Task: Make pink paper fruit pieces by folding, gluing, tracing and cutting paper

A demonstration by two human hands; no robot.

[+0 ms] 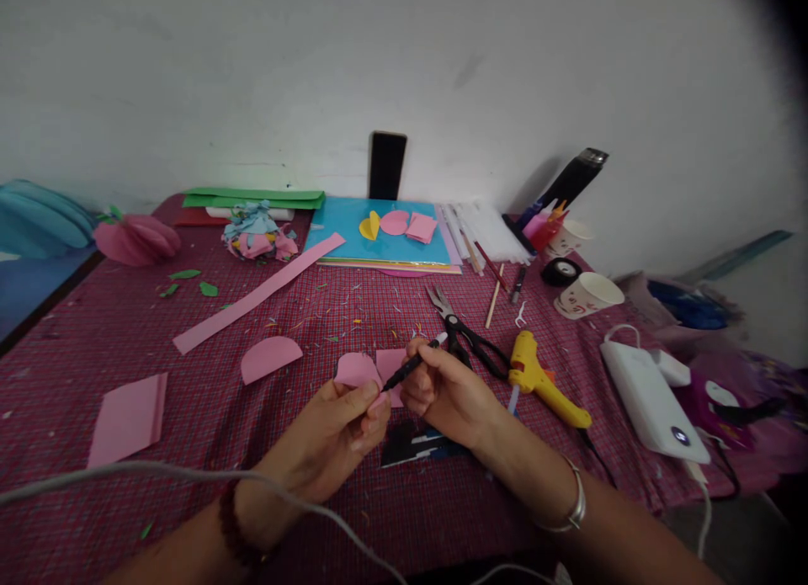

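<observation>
My left hand pinches a small folded pink paper piece just above the checked red tablecloth. My right hand grips a black pen, whose dark tip touches the edge of that pink piece. Another pink paper piece lies on the cloth right behind the hands. A pink half circle rests on the cloth to the left. Under my right wrist lies a dark card.
Black scissors and a yellow glue gun lie right of my hands. A white power bank, paper cups, a long pink strip, pink sheet, coloured paper stack and upright phone surround them. A grey cable crosses in front.
</observation>
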